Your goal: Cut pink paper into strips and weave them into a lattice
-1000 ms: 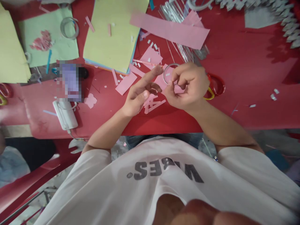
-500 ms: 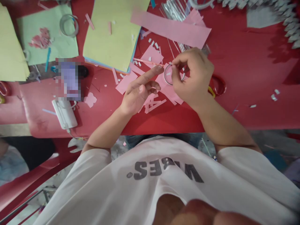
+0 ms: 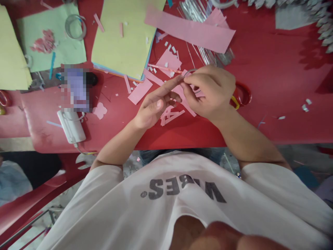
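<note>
My right hand [image 3: 212, 91] pinches a narrow tape roll [image 3: 189, 71], a thin grey ring mostly covered by the fingers. Its thumb and index finger meet the tip of my left index finger. My left hand [image 3: 152, 108] is open, palm turned inward, with the index finger stretched out and the other fingers loosely bent. Whether a bit of tape sits on that fingertip is too small to tell. Beneath both hands lie cut pink paper strips [image 3: 170, 116] and a pink paper piece [image 3: 140, 92]. Behind the fingertips is a thin pink stick [image 3: 163, 68].
Red-and-yellow scissors [image 3: 243, 95] lie beside my right wrist. Farther back are a yellow paper stack [image 3: 122, 41], a long pink strip [image 3: 192, 33] and silvery wires [image 3: 195, 12]. At left are a wider tape roll [image 3: 75, 27], a pixelated phone-like object [image 3: 76, 88] and a white power bank [image 3: 71, 126].
My right hand has moved left and turned, bringing its fingertips against my left index fingertip. The tape roll, earlier seen as a full ring, is now mostly hidden.
</note>
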The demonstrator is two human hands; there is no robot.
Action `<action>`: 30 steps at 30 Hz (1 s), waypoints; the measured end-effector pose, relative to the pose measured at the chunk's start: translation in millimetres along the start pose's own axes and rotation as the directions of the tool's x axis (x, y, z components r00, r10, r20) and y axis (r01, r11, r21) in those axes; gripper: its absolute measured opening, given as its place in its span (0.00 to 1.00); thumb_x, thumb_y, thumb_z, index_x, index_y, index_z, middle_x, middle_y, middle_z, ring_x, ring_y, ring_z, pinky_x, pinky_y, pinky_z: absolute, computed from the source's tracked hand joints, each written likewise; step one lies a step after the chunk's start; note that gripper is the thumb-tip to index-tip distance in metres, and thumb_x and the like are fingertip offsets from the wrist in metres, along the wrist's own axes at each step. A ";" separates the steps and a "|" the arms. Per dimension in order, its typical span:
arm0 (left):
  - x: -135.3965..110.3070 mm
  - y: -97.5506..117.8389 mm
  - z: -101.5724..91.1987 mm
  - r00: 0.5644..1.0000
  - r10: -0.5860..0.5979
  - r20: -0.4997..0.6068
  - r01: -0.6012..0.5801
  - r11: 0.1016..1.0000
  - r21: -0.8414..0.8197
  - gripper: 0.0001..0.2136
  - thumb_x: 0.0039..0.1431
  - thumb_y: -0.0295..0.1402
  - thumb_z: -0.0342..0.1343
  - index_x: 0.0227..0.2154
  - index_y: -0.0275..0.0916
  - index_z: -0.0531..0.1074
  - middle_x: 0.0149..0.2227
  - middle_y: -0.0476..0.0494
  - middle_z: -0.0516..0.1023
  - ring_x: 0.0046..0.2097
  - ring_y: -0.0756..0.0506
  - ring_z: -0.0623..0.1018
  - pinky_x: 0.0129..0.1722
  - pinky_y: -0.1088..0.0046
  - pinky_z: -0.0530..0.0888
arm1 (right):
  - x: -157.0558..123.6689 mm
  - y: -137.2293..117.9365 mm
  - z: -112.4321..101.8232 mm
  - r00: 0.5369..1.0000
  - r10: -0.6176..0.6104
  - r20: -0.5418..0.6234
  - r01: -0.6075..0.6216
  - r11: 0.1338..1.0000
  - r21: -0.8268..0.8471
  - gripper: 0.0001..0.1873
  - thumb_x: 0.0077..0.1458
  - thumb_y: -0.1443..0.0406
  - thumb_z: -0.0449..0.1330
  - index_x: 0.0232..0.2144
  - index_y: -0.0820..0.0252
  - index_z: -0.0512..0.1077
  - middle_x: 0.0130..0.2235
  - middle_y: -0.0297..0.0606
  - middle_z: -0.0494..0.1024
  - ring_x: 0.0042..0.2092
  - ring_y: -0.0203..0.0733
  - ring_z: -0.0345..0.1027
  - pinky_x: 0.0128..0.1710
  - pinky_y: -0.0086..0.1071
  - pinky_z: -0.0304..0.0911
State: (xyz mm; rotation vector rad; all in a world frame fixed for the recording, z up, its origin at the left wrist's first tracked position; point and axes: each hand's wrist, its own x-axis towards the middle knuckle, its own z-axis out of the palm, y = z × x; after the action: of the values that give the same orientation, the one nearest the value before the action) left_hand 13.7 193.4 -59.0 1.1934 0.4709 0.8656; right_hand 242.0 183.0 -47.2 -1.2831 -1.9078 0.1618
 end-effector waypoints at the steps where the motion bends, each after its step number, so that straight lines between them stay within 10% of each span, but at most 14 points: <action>1: -0.6 -0.1 0.4 1.000 -0.010 0.008 0.010 1.000 0.007 0.39 0.60 0.70 0.56 0.68 0.56 0.71 0.73 0.47 0.68 0.51 0.40 0.81 0.47 0.61 0.81 | -0.6 -0.5 -0.7 1.000 -0.011 0.012 0.011 1.000 -0.023 0.12 0.73 0.52 0.57 0.45 0.46 0.78 0.44 0.39 0.84 0.45 0.51 0.80 0.49 0.49 0.76; 9: -2.9 1.2 2.8 0.999 -0.030 0.039 0.031 1.000 -0.006 0.43 0.57 0.71 0.57 0.70 0.54 0.70 0.70 0.45 0.72 0.52 0.38 0.82 0.49 0.57 0.83 | 1.0 -3.8 -4.5 0.993 -0.009 0.119 0.016 0.998 -0.056 0.18 0.74 0.52 0.52 0.45 0.49 0.79 0.41 0.41 0.84 0.48 0.54 0.81 0.51 0.52 0.75; 24: 0.8 7.6 5.6 0.997 -0.067 -0.033 0.068 0.998 0.013 0.40 0.58 0.71 0.58 0.68 0.57 0.71 0.73 0.48 0.68 0.55 0.36 0.83 0.50 0.57 0.82 | -3.4 -4.3 -1.1 0.990 0.049 -0.130 -0.064 0.992 -0.111 0.17 0.74 0.52 0.52 0.37 0.49 0.75 0.32 0.38 0.78 0.37 0.50 0.78 0.42 0.48 0.76; 30: 2.1 -3.9 -3.1 1.000 0.003 0.008 -0.003 0.998 0.060 0.43 0.56 0.72 0.58 0.69 0.57 0.70 0.73 0.47 0.68 0.54 0.38 0.82 0.49 0.60 0.82 | -2.0 -12.8 -7.1 1.000 0.011 0.017 -0.009 0.996 -0.088 0.13 0.73 0.54 0.54 0.43 0.49 0.76 0.40 0.40 0.82 0.44 0.52 0.80 0.46 0.48 0.75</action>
State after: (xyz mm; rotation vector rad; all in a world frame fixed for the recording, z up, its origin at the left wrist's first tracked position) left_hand 14.1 196.5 -63.4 1.2524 0.4914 0.8538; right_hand 237.9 173.0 -37.1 -1.3537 -1.9425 0.0955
